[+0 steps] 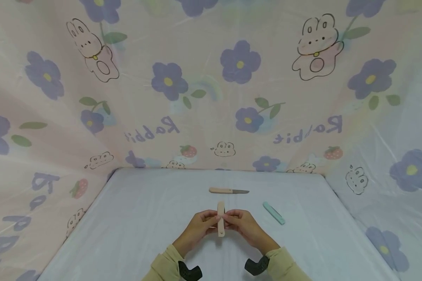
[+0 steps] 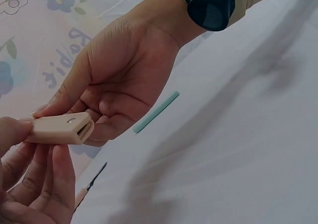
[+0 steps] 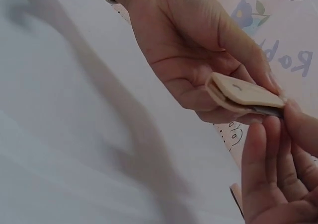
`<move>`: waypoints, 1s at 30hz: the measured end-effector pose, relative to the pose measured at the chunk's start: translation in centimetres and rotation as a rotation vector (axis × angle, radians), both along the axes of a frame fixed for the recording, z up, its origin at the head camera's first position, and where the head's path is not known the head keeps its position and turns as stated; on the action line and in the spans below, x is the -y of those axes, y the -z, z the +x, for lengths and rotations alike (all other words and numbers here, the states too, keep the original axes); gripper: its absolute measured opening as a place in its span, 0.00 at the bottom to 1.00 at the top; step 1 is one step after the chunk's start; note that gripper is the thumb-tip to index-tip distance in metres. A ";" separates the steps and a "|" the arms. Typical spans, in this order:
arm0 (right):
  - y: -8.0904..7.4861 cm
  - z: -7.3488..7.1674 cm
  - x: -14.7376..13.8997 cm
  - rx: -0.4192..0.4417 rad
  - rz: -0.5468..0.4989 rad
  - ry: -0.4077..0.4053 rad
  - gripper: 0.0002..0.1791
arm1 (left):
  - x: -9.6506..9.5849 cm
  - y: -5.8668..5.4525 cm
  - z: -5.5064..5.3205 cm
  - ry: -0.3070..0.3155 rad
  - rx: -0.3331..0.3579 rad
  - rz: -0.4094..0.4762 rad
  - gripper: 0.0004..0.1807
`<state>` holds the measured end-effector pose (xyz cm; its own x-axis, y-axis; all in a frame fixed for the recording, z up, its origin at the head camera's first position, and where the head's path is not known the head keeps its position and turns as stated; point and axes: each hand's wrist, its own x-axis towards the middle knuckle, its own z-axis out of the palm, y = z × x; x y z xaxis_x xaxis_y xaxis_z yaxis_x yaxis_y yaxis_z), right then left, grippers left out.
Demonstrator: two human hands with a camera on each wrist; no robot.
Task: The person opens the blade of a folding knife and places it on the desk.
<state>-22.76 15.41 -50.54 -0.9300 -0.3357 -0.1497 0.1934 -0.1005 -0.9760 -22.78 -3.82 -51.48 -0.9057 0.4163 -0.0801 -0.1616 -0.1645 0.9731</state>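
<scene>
Both hands hold a beige folding knife (image 1: 221, 230) upright over the white table, in the middle of the head view. My left hand (image 1: 198, 229) pinches it from the left between thumb and fingers. From the right, my right hand (image 1: 245, 227) pinches it too, the two thumbs meeting on its near face. The knife is folded; its dark blade edge shows inside the handle slot in the right wrist view, where the handle (image 3: 251, 92) lies slanted between the fingertips. A rivet end and the open slot of the handle (image 2: 62, 127) face the left wrist camera.
Beyond the hands, a knife (image 1: 220, 191) with a beige handle and grey blade lies on the white table (image 1: 144, 218), blade pointing right. To the right lies a slim mint-green bar (image 1: 274, 213) with a dark line along it. Printed cloth walls (image 1: 204, 117) enclose the table's back and sides.
</scene>
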 end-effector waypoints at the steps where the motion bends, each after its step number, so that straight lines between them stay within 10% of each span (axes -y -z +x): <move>1: 0.0 0.0 0.0 -0.001 -0.002 0.004 0.20 | 0.0 0.0 0.0 0.004 -0.002 -0.002 0.20; 30: 0.5 0.5 -0.1 -0.024 -0.060 0.087 0.15 | -0.2 -0.2 0.3 -0.014 -0.032 -0.017 0.18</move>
<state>-22.22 15.48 -51.03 -0.9590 -0.2616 -0.1087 0.1578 -0.1747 -0.9719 -22.52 -3.63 -51.33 -0.9137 0.4022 -0.0578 -0.1281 -0.1502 0.9803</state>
